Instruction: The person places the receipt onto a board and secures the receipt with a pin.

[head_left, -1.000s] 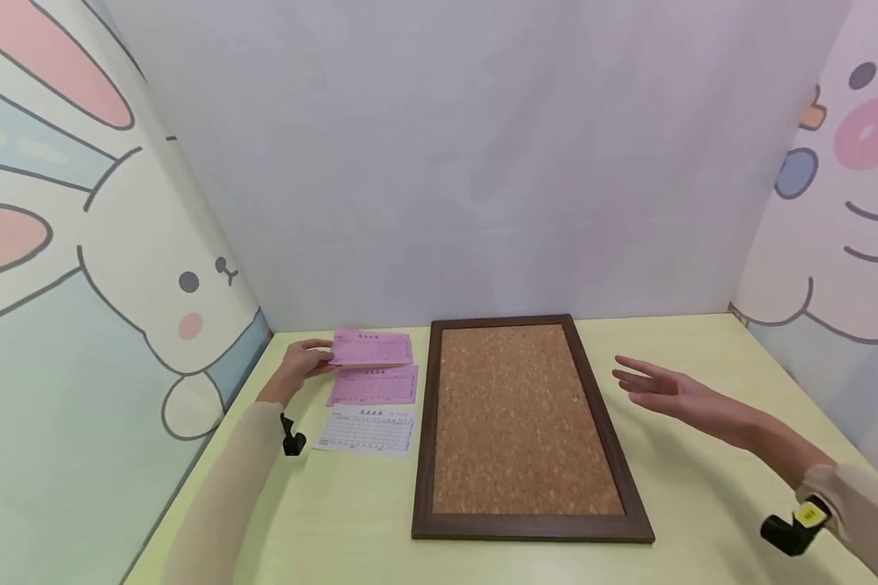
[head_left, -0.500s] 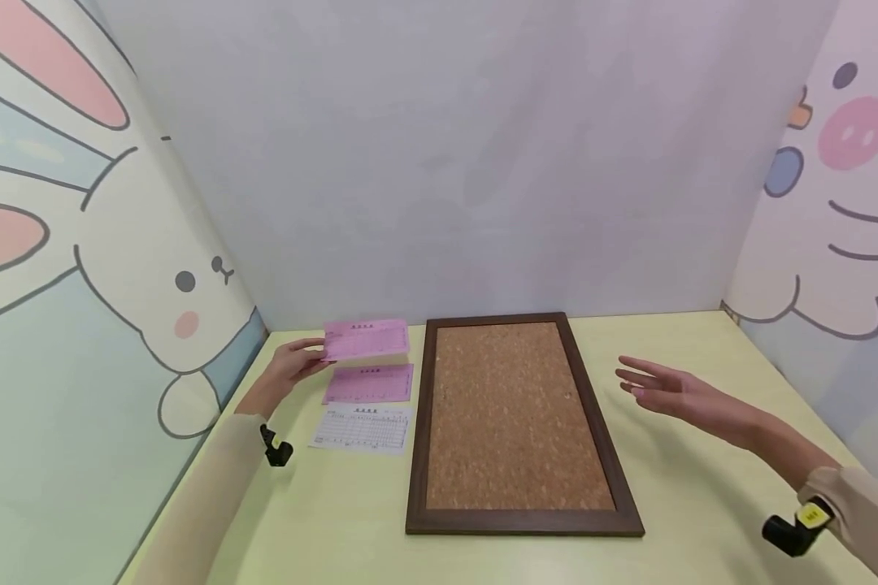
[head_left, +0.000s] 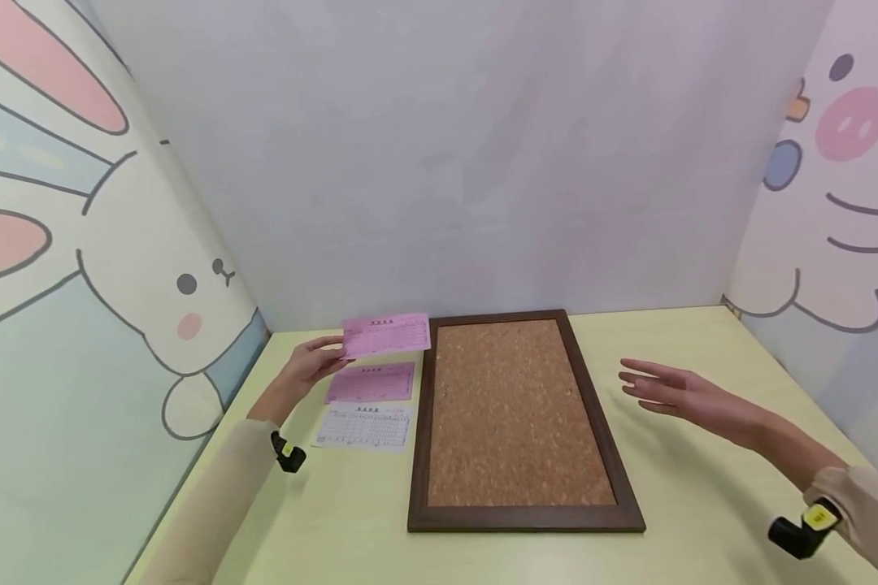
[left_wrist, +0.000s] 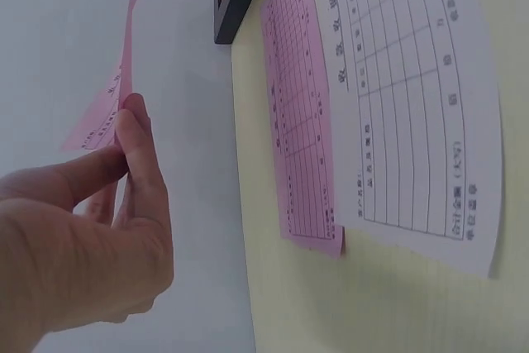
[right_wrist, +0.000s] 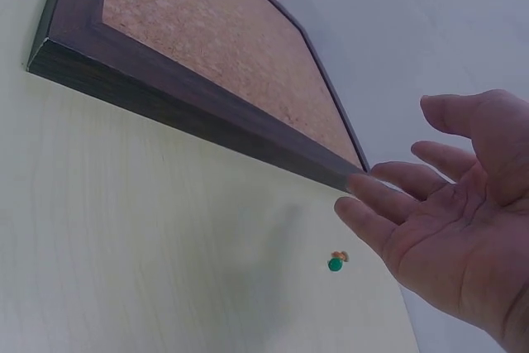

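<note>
My left hand point(head_left: 309, 366) pinches a pink printed form point(head_left: 386, 335) by its left edge, between thumb and fingers. The form is raised off the table, and its right end overlaps the far left corner of a brown-framed cork board point(head_left: 515, 406) in the head view. Below that hand lie a second pink form point(head_left: 371, 382) and a white one point(head_left: 364, 426), side by side on the tabletop. To the right of the board hovers my right hand point(head_left: 666, 388), palm turned inward, fingers spread and holding nothing.
Small green and orange pieces point(right_wrist: 336, 262) lie on the pale yellow table point(head_left: 322, 504) beneath the right hand. A grey wall point(head_left: 439, 162) rises behind, with cartoon-printed panels at left point(head_left: 154, 325) and right point(head_left: 797, 227).
My left hand has lifted the upper pink form from the table and carried it rightward toward the board. The right hand has hardly moved.
</note>
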{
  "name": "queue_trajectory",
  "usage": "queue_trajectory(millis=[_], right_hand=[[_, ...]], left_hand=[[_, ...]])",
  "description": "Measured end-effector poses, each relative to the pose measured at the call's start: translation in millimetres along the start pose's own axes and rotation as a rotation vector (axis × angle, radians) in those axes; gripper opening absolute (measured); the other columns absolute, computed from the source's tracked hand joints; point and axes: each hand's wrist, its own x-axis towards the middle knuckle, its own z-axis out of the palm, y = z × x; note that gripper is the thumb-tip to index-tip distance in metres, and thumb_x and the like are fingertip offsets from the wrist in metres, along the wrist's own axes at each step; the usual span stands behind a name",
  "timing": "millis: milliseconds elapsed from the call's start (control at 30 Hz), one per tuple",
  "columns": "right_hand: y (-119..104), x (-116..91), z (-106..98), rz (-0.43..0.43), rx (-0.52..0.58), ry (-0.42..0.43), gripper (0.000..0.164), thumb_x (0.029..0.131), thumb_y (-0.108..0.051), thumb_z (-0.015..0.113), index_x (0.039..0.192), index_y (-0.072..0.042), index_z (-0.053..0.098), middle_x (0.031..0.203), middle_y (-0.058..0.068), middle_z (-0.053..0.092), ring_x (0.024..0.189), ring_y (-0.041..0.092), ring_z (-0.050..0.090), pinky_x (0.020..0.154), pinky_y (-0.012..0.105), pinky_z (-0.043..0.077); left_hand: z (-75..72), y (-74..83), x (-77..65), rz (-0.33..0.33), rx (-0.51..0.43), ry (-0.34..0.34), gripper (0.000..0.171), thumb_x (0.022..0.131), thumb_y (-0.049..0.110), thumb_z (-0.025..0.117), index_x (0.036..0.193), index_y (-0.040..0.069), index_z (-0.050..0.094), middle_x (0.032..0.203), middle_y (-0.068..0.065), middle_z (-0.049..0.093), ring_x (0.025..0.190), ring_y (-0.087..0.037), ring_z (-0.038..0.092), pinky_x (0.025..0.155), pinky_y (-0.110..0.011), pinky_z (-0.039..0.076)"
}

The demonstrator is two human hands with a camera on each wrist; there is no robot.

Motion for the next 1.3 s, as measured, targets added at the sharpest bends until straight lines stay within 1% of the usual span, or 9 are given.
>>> queue_trajectory(millis=[167,300,467,700,833,967,1067,1167,1300], right_hand=[[0,6,1,-0.027,0.036,-0.029,0.049,0.105,-0.013,0.025,0.153,-0.014,0.014,0.157,0.012,0.017,0.138,0.009,0.032,0.104,0.021,0.037],[-1,9,5,0.027,0.022,0.014,0.049,0.106,-0.019,0.028,0.153,-0.019,0.015,0.158,0.011,0.014,0.137,0.009,0.034,0.103,0.020,0.039],[-1,14,12,0.038,0.021,0.050,0.050,0.106,-0.022,0.029,0.153,-0.013,0.014,0.157,0.018,0.010,0.135,0.012,0.039,0.102,0.022,0.041],[-7,21,17,0.044,0.031,0.052,0.051,0.105,-0.023,0.033,0.152,-0.015,0.017,0.158,0.013,0.012,0.135,0.013,0.038,0.103,0.024,0.040],[-10,22,20,0.057,0.011,0.056,0.051,0.104,-0.023,0.035,0.152,-0.016,0.017,0.158,0.012,0.013,0.136,0.012,0.038,0.103,0.026,0.040],[-13,27,24,0.074,0.021,0.060,0.051,0.104,-0.024,0.036,0.152,-0.018,0.018,0.158,0.012,0.014,0.139,0.024,0.032,0.106,0.032,0.038],[-15,31,28,0.083,0.028,0.069,0.052,0.104,-0.026,0.038,0.152,-0.018,0.019,0.157,0.013,0.015,0.140,0.031,0.028,0.107,0.037,0.037],[-16,34,32,0.096,0.027,0.079,0.054,0.103,-0.028,0.040,0.152,-0.018,0.019,0.157,0.013,0.017,0.140,0.032,0.028,0.107,0.039,0.036],[-16,38,36,0.085,0.047,0.061,0.055,0.103,-0.026,0.040,0.152,-0.015,0.016,0.157,0.016,0.017,0.139,0.033,0.029,0.108,0.041,0.035]], left_hand=[[8.2,-6.1,-5.5,0.031,0.019,-0.011,0.047,0.093,0.001,0.057,0.138,0.000,0.045,0.091,-0.002,0.069,0.083,-0.013,0.070,0.091,-0.031,0.050],[18.8,-8.4,-6.2,0.078,0.006,0.006,0.044,0.092,0.002,0.058,0.135,-0.001,0.047,0.091,-0.002,0.068,0.083,-0.013,0.070,0.084,-0.027,0.053],[34.5,-9.8,-4.7,0.092,-0.048,0.037,0.041,0.092,0.002,0.059,0.131,-0.002,0.051,0.090,-0.004,0.067,0.079,-0.012,0.070,0.081,-0.024,0.054],[52.6,-8.6,-5.4,0.115,-0.047,0.006,0.041,0.092,0.002,0.059,0.132,-0.001,0.050,0.095,-0.004,0.066,0.082,-0.013,0.070,0.084,-0.026,0.053],[56.8,-5.4,-8.9,0.139,-0.041,0.005,0.042,0.092,0.003,0.059,0.133,-0.001,0.050,0.095,-0.003,0.066,0.083,-0.012,0.070,0.086,-0.028,0.052],[57.6,-3.6,-14.9,0.149,-0.044,0.018,0.039,0.093,0.005,0.059,0.131,0.001,0.052,0.096,-0.003,0.067,0.083,-0.011,0.070,0.089,-0.029,0.051],[57.8,-4.3,-18.5,0.148,-0.056,0.019,0.039,0.092,0.004,0.059,0.130,0.000,0.053,0.096,-0.005,0.068,0.082,-0.012,0.070,0.085,-0.027,0.053],[59.4,-6.6,-21.8,0.147,-0.038,0.007,0.039,0.093,0.006,0.059,0.131,0.001,0.053,0.096,-0.004,0.069,0.081,-0.011,0.069,0.080,-0.024,0.054],[65.2,-10.6,-26.1,0.158,-0.009,-0.006,0.038,0.092,0.006,0.059,0.130,0.000,0.053,0.094,-0.004,0.069,0.081,-0.011,0.069,0.085,-0.028,0.053]])
